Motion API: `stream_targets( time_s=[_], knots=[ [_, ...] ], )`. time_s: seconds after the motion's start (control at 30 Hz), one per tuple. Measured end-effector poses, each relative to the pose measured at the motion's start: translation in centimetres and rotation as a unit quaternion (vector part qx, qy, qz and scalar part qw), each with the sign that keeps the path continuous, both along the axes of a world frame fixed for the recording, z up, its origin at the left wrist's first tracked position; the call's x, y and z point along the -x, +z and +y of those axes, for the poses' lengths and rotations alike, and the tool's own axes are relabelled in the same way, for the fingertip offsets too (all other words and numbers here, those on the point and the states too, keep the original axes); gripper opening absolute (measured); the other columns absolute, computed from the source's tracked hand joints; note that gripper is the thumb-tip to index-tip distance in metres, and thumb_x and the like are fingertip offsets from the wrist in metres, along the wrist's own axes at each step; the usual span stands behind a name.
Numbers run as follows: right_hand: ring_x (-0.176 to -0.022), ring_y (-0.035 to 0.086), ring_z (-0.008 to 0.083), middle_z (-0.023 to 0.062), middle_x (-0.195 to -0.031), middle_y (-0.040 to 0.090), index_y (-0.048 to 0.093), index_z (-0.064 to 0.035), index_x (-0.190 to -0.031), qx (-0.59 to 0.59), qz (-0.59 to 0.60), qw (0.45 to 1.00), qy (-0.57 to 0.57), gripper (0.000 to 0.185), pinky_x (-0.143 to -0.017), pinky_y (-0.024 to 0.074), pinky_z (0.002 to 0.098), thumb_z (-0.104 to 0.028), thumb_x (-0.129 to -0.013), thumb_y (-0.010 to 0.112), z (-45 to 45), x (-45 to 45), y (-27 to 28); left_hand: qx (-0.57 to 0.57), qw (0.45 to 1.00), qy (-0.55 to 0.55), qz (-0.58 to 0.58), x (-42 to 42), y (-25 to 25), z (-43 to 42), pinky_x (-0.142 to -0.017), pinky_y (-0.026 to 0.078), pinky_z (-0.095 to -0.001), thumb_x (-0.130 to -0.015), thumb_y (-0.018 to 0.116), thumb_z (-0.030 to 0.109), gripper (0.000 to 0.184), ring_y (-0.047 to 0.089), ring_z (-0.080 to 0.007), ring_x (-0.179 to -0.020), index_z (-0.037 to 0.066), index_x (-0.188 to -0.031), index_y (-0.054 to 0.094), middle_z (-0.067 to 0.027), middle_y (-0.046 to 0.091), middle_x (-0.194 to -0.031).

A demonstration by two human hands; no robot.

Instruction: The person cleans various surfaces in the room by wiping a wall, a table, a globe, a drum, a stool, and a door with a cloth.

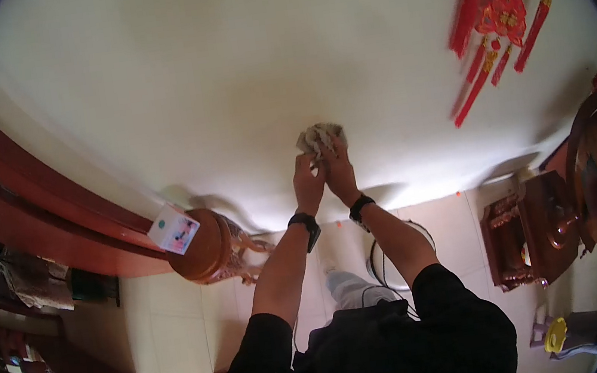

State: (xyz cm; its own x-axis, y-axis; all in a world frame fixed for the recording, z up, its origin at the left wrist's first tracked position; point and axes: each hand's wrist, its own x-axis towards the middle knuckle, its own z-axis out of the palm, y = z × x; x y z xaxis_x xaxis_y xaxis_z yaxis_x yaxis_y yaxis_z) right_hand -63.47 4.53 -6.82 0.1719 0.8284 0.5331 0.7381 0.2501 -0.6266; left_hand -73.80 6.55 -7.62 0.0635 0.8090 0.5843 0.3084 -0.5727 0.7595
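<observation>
A crumpled grey cloth (316, 137) is bunched up in front of me, close to the pale wall (224, 75); whether it touches the wall I cannot tell. My right hand (340, 173) grips the cloth from its right side. Close beside it, my left hand (308, 183) has its fingers closed at the cloth's lower left edge. Both arms reach forward, and each wrist wears a dark band. Some fingertips are hidden in the folds.
Red tasselled ornaments (503, 20) hang on the wall at upper right. At left, a round wooden stand (206, 255) carries a white box (174, 229). Carved wooden furniture (538, 230) stands at right. A white round container (401, 252) is on the floor near my legs.
</observation>
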Motion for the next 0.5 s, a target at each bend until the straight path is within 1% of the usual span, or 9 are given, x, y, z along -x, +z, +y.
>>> stream_targets(
  time_s=[0.07, 0.13, 0.2, 0.23, 0.3, 0.33, 0.37, 0.47, 0.5],
  knots=[
    [-0.137, 0.035, 0.0375, 0.0127, -0.150, 0.032, 0.059, -0.0104, -0.124, -0.165, -0.045, 0.985, -0.029, 0.041, -0.104, 0.0436, 0.0447, -0.010, -0.084, 0.066, 5.4, -1.3, 2.0, -0.069, 0.997, 0.018, 0.005, -1.7, 4.1, 3.9, -0.076, 0.055, -0.0389, -0.088, 0.063, 0.009, 0.024, 0.062, -0.0328, -0.094, 0.003, -0.109, 0.055, -0.0155, 0.057, -0.108],
    [-0.139, 0.033, 0.0362, 0.0120, -0.150, 0.034, 0.062, -0.0097, -0.115, -0.204, -0.072, 0.975, -0.047, 0.033, -0.105, 0.0410, 0.0480, -0.011, -0.082, 0.067, 9.1, -1.5, 4.5, -0.075, 0.996, 0.040, 0.025, -1.9, 6.7, 6.9, -0.076, 0.055, -0.0399, -0.088, 0.061, 0.008, 0.025, 0.063, -0.0346, -0.094, 0.004, -0.111, 0.053, -0.0161, 0.057, -0.112],
    [-0.139, 0.032, 0.0357, 0.0112, -0.150, 0.034, 0.064, -0.0100, -0.110, -0.213, -0.110, 0.969, -0.054, 0.028, -0.106, 0.0382, 0.0503, -0.012, -0.082, 0.067, 12.3, -1.1, 4.1, -0.083, 0.994, 0.058, 0.040, -1.3, 7.4, 9.2, -0.076, 0.054, -0.0400, -0.088, 0.061, 0.009, 0.025, 0.063, -0.0346, -0.094, 0.004, -0.111, 0.053, -0.0162, 0.058, -0.114],
    [-0.139, 0.032, 0.0355, 0.0108, -0.150, 0.034, 0.065, -0.0102, -0.107, -0.216, -0.129, 0.966, -0.058, 0.025, -0.106, 0.0368, 0.0515, -0.012, -0.082, 0.068, 13.6, -0.7, 3.3, -0.090, 0.993, 0.056, 0.060, -0.6, 6.6, 10.4, -0.076, 0.054, -0.0404, -0.087, 0.062, 0.009, 0.025, 0.063, -0.0344, -0.094, 0.004, -0.110, 0.053, -0.0164, 0.058, -0.113],
    [-0.138, 0.033, 0.0365, 0.0107, -0.151, 0.034, 0.065, -0.0112, -0.103, -0.176, -0.144, 0.973, -0.042, 0.022, -0.106, 0.0353, 0.0547, -0.015, -0.082, 0.068, 15.0, 0.6, 0.8, -0.106, 0.988, 0.052, 0.098, 1.6, 4.1, 12.9, -0.076, 0.054, -0.0410, -0.087, 0.062, 0.010, 0.026, 0.064, -0.0339, -0.093, 0.005, -0.110, 0.053, -0.0167, 0.059, -0.112],
    [-0.138, 0.033, 0.0370, 0.0106, -0.151, 0.033, 0.066, -0.0117, -0.102, -0.157, -0.151, 0.975, -0.034, 0.020, -0.105, 0.0345, 0.0563, -0.017, -0.082, 0.069, 16.1, 1.4, -0.4, -0.085, 0.990, 0.057, 0.101, 2.7, 3.7, 13.7, -0.075, 0.055, -0.0415, -0.086, 0.063, 0.010, 0.026, 0.064, -0.0340, -0.092, 0.005, -0.109, 0.053, -0.0168, 0.059, -0.111],
    [-0.135, 0.039, 0.0320, 0.0074, -0.149, 0.038, 0.068, -0.0160, -0.101, -0.204, -0.122, 0.971, -0.007, 0.021, -0.106, 0.0319, 0.0582, -0.024, -0.082, 0.069, 17.3, 2.3, -1.5, -0.063, 0.991, 0.064, 0.104, 3.8, 3.2, 13.9, -0.074, 0.055, -0.0420, -0.085, 0.064, 0.011, 0.026, 0.065, -0.0341, -0.091, 0.005, -0.109, 0.053, -0.0169, 0.060, -0.111],
    [-0.131, 0.044, 0.0259, 0.0025, -0.145, 0.045, 0.069, -0.0206, -0.105, -0.118, -0.180, 0.971, 0.101, 0.025, -0.107, 0.0303, 0.0602, -0.028, -0.081, 0.069, 18.6, 3.9, -2.1, -0.010, 0.992, 0.080, 0.093, 6.8, 1.4, 14.5, -0.070, 0.055, -0.0437, -0.082, 0.067, 0.012, 0.028, 0.066, -0.0347, -0.087, 0.005, -0.106, 0.053, -0.0175, 0.061, -0.107],
    [-0.129, 0.047, 0.0218, -0.0010, -0.143, 0.048, 0.069, -0.0237, -0.109, -0.167, -0.175, 0.966, 0.094, 0.030, -0.108, 0.0297, 0.0592, -0.029, -0.080, 0.068, 18.8, 4.9, -2.0, 0.000, 0.993, 0.082, 0.087, 7.6, 1.2, 15.0, -0.069, 0.055, -0.0443, -0.081, 0.068, 0.013, 0.029, 0.066, -0.0350, -0.085, 0.005, -0.105, 0.053, -0.0177, 0.061, -0.105]
  ],
)
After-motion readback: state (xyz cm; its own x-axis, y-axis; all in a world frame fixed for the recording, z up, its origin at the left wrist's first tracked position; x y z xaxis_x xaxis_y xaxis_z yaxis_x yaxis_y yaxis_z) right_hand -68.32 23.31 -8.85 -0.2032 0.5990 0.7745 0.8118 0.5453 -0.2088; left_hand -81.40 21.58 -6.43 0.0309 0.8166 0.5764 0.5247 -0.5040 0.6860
